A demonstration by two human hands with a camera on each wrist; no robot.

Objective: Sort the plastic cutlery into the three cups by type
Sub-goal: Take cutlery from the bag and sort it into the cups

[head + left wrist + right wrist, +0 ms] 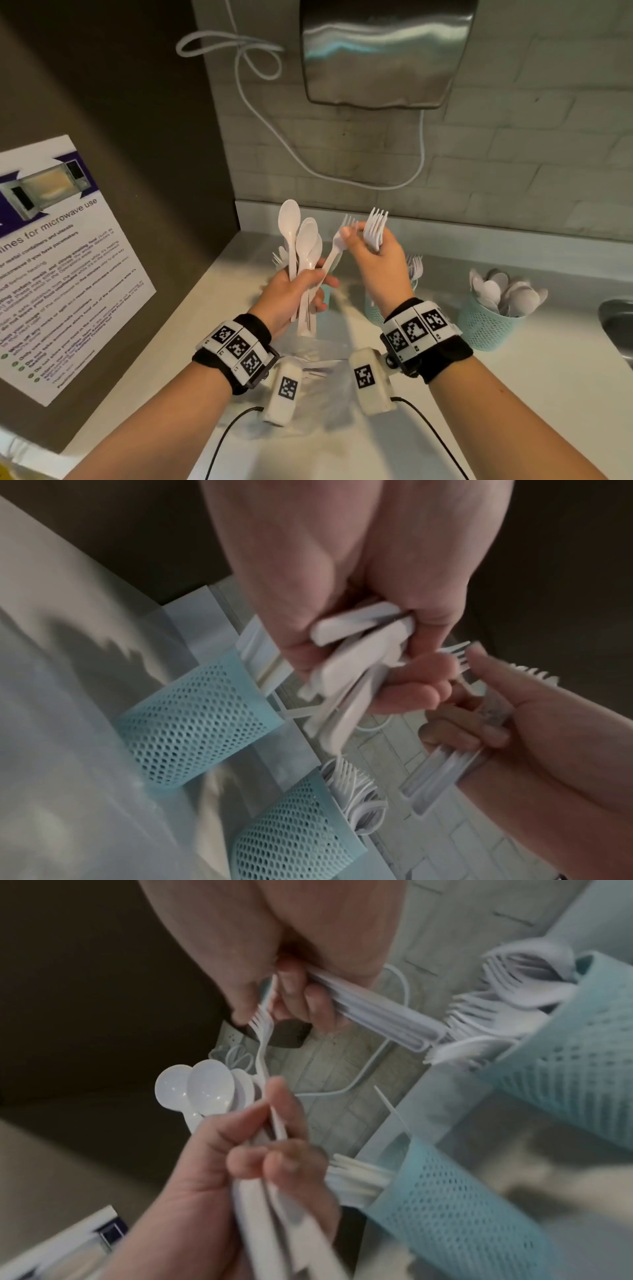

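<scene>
My left hand (303, 286) grips a bunch of white plastic spoons (301, 240), bowls up. My right hand (368, 251) holds a stack of white forks (376, 226) and pinches the head of a single fork (337, 241), whose handle still sits in the left hand's bunch. In the right wrist view the single fork (262, 1034) runs from my thumb down to the spoons (205, 1087). Three teal mesh cups stand behind: one with spoons (489, 325), one with forks (373, 310) partly hidden by my right wrist, one with knives (192, 723) behind my left hand.
A clear plastic bag (325, 387) with a few more white utensils lies on the white counter (513, 411) under my wrists. A sink edge (616, 322) is at far right. A steel dispenser (383, 51) and a cable hang on the tiled wall; a microwave poster (58, 257) is at left.
</scene>
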